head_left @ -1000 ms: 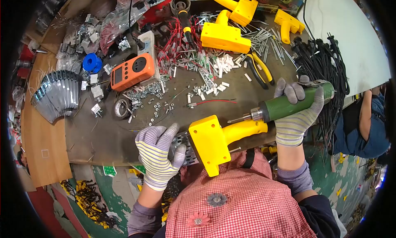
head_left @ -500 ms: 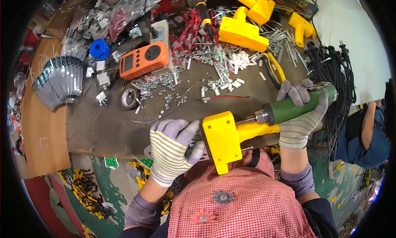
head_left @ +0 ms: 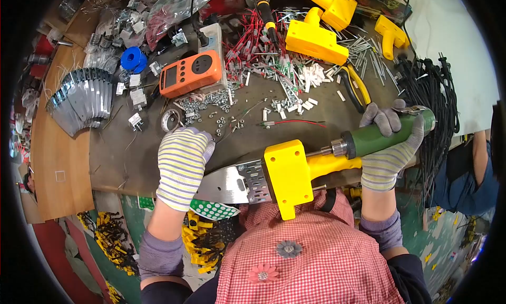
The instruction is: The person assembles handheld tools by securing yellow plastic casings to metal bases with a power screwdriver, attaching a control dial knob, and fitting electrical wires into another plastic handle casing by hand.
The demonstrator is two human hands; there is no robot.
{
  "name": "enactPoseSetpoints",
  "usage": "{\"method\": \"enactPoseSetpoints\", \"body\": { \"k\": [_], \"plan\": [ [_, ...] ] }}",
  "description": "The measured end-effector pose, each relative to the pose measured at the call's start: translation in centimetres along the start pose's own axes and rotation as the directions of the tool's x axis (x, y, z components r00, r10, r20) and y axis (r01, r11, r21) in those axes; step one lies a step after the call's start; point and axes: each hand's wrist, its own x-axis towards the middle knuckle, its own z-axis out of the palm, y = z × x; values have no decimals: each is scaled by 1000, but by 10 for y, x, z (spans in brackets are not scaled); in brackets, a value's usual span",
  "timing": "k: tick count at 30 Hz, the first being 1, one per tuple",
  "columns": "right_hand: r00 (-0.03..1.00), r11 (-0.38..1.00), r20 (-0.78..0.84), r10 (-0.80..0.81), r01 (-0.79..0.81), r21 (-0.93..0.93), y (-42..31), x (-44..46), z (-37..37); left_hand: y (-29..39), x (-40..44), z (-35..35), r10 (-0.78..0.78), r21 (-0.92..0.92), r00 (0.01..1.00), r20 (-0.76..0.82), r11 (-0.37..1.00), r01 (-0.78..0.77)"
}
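My right hand [head_left: 389, 164] is wrapped round a green electric screwdriver [head_left: 377, 139]. The screwdriver's bit points left and reaches the yellow plastic housing [head_left: 289, 169] with a handle, in front of the apron. From the housing's left side sticks out a flat metal plate [head_left: 226, 184] with slots, passing beside my left wrist. My left hand [head_left: 183, 164], in a striped glove, is over the table's front part with its fingers curled. It is close to loose nuts [head_left: 221, 126] and a roll of tape [head_left: 170, 120]. What its fingers hold, if anything, is hidden.
An orange meter [head_left: 191, 73], red wires [head_left: 247, 40], white sleeves [head_left: 314, 78] and yellow-handled pliers [head_left: 357, 87] lie behind. More yellow housings [head_left: 318, 42] are at the back. Black cords [head_left: 429, 93] hang at right; metal plates [head_left: 84, 101] fan out at left. A co-worker's arm [head_left: 479, 159] shows far right.
My left hand has moved left, away from the yellow housing, and its fingers have curled in. More of the metal plate shows now. My right hand keeps the screwdriver at the housing.
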Motion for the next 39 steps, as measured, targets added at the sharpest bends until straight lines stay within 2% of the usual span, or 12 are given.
{"method": "enactPoseSetpoints", "body": {
  "k": [4,8,11,12,13,15,18,24,27,30,34,39],
  "plan": [
    [1000,1000,7,9,-9,-22,-2,2,-1,1,14,4,50,278,963,264,952,-125],
    [1000,1000,-13,6,-7,-29,-2,1,-1,9,26,9,25,374,971,238,920,-115],
    [1000,1000,-12,11,-11,-30,-2,1,-1,18,23,-7,36,96,999,12,995,-37],
    [1000,1000,-9,6,-6,-29,-3,1,-3,30,16,-10,-22,-118,981,-194,993,-1],
    [1000,1000,-14,-5,5,-20,-3,-1,-3,48,5,-13,-172,-327,955,-240,941,88],
    [1000,1000,-12,-4,4,-11,-1,-1,-1,71,-13,-9,-250,-460,942,-225,879,124],
    [1000,1000,16,25,-25,-11,-4,2,-5,86,-27,12,-266,-425,899,-348,900,102],
    [999,999,-46,-8,6,-47,-2,0,0,92,-26,18,-228,-373,893,-389,925,74],
    [1000,999,-2,28,-28,-17,-3,2,-3,90,-26,16,-215,-400,906,-365,915,56],
    [999,999,-27,36,-36,-7,-2,3,-1,90,-27,16,-217,-416,914,-341,907,60],
    [987,999,-160,32,-34,-8,2,4,6,89,-27,19,-216,-457,909,-357,889,32],
    [987,998,-144,67,-64,26,0,5,4,91,-31,18,-278,-527,928,-247,842,112]
  ]
}}
